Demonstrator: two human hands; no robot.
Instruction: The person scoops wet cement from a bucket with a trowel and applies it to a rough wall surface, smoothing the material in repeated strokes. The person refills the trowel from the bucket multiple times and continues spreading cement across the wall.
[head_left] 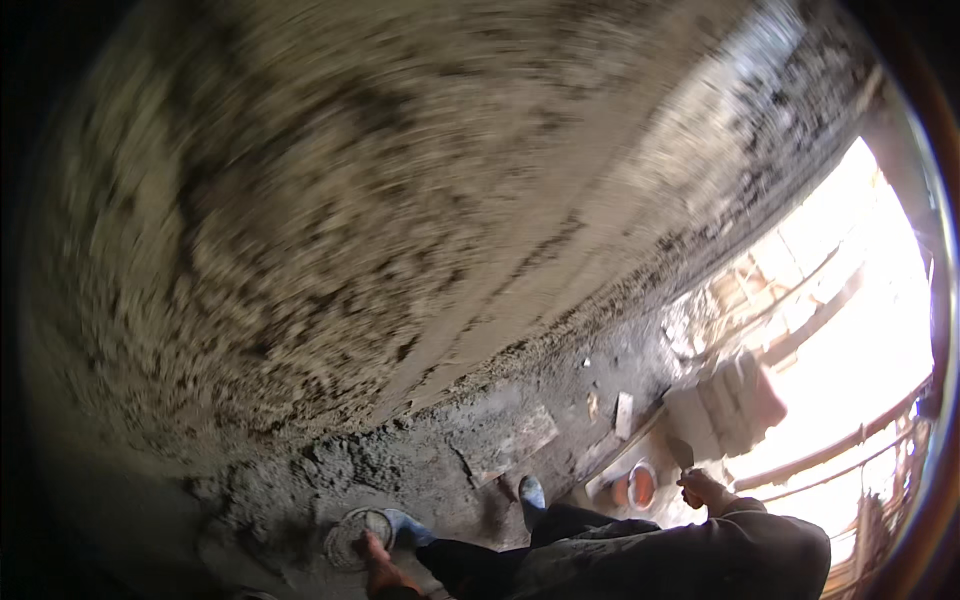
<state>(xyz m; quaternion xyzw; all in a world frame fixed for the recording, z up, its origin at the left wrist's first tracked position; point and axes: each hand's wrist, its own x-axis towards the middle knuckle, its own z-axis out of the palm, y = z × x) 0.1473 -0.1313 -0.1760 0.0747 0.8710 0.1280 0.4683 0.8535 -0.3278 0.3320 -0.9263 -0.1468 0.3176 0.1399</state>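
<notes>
The trowel (682, 455) sits clamped in the right hand (704, 489), blade up, out at the person's right above the orange bucket (640, 487). The left hand (378, 570) hangs low beside a round pan (352, 538) on the mortar-strewn floor (440, 470); its grip cannot be told. A rough plastered wall (350, 220) fills the view ahead, blurred.

The rough plastered wall (380, 200) rises close ahead of both hands. Below the left hand (380, 572) lie a round pan (350, 540) and heaped mortar (300, 480). Around the right hand (705, 490) crowd stacked bricks (730, 405), an orange bucket (640, 487) and a railing (840, 445); bare floor (560, 385) opens between.
</notes>
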